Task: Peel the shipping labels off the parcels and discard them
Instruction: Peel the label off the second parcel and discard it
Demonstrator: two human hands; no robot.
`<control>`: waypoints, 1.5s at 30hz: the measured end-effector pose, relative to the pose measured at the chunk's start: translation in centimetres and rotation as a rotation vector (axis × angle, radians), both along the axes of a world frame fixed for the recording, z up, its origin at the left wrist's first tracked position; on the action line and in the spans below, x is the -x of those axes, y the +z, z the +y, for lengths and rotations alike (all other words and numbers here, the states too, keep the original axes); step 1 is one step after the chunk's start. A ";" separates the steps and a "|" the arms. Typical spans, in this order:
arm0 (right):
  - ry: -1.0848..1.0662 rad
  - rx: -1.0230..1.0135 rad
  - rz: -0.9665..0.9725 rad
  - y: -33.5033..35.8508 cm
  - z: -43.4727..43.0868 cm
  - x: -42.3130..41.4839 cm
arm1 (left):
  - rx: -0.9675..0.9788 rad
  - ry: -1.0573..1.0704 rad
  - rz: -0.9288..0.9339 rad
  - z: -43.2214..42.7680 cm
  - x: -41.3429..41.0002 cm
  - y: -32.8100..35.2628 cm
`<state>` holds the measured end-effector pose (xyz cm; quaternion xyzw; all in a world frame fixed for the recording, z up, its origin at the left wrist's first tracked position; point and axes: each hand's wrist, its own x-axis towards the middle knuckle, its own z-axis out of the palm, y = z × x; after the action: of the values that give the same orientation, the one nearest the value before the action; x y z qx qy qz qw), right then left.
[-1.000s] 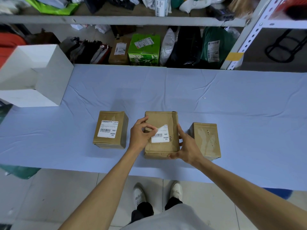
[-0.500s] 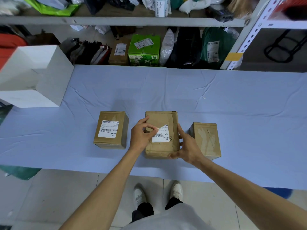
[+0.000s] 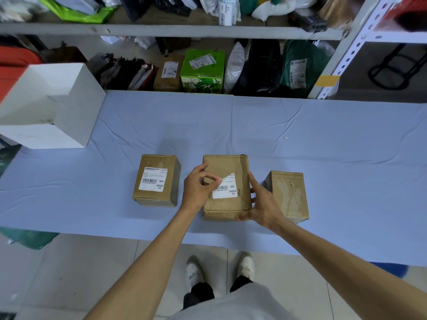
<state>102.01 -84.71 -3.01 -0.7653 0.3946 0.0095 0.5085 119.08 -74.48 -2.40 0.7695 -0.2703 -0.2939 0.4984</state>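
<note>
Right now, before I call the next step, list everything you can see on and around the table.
Parcels: three, brown cardboard, in a row on the table: left parcel, middle parcel, right parcel.
Labels: two, white: left label flat on the left parcel; middle label on the middle parcel, one corner lifted. The right parcel shows none.
White box: one, open, far left of the table.
Table: one, light blue cloth.
Green box: one, on the shelf behind, among bags.
Shoes: two, white, on the floor.
Left hand: pinches the middle label's lifted corner.
Right hand: grips the middle parcel's near right corner.
</note>
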 end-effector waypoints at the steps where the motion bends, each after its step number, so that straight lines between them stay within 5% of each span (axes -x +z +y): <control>1: 0.000 0.002 0.000 0.0 0.0 0.0 | 0.000 -0.002 -0.001 0.0 0.0 0.0; 45: 0.007 0.006 -0.054 -0.3 0.1 0.4 | -0.014 -0.054 0.059 0.0 0.1 0.9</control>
<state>101.62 -84.66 -3.27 -0.7682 0.3781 -0.0105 0.5165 118.94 -74.50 -1.53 0.7565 -0.2741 -0.3317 0.4924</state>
